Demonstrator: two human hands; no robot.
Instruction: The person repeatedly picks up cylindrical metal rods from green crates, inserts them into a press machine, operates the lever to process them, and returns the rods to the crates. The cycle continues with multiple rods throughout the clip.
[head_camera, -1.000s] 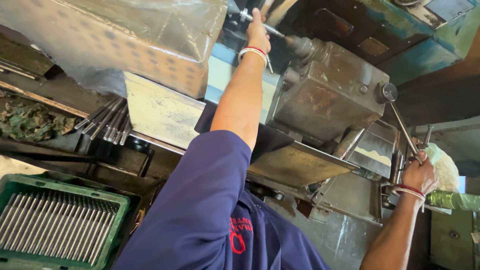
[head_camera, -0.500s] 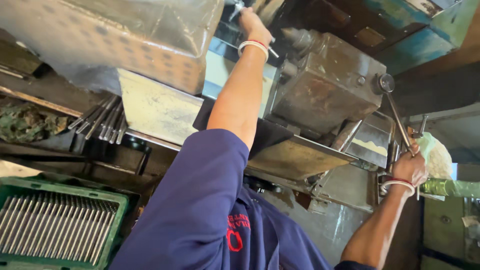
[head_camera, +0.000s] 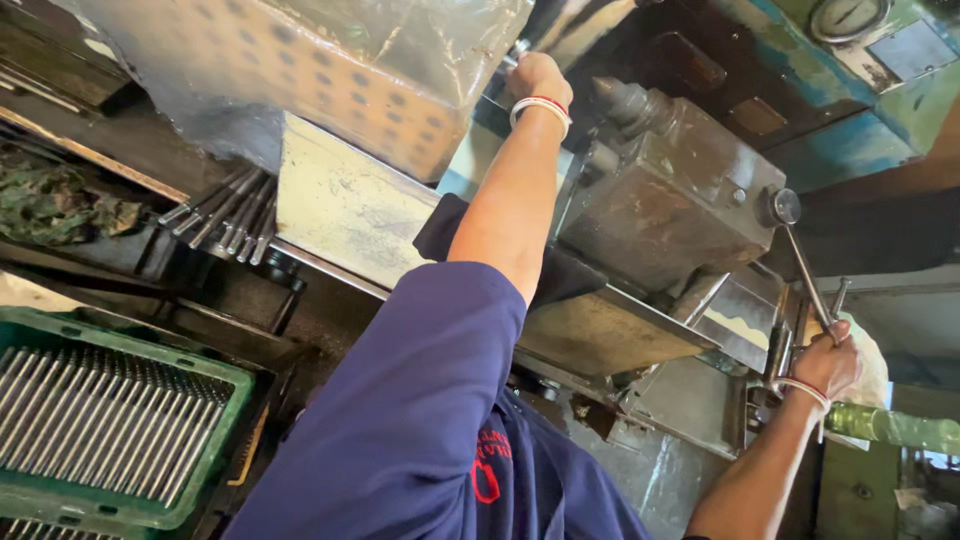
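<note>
Since the earlier frames your right hand (head_camera: 828, 362) has shifted slightly along the machine's long lever (head_camera: 806, 268), fingers wrapped closed around its end, while your left hand (head_camera: 537, 76) remains raised at the grey machine block (head_camera: 670, 195); whether it grips anything cannot be told. Work appears mid-cycle: finished rods fill the green crate (head_camera: 150, 510) at lower left, more rods (head_camera: 222, 215) wait on the ledge. The plastic-covered box (head_camera: 330, 70) crowds your left forearm; the lever side has open room.

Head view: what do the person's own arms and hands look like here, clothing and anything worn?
Both forearms are bare. The left hand and the right hand are ungloved, each with a white-and-red band at the wrist. A dark blue short sleeve covers the left upper arm; the shirt carries a red printed mark lower down.
</note>
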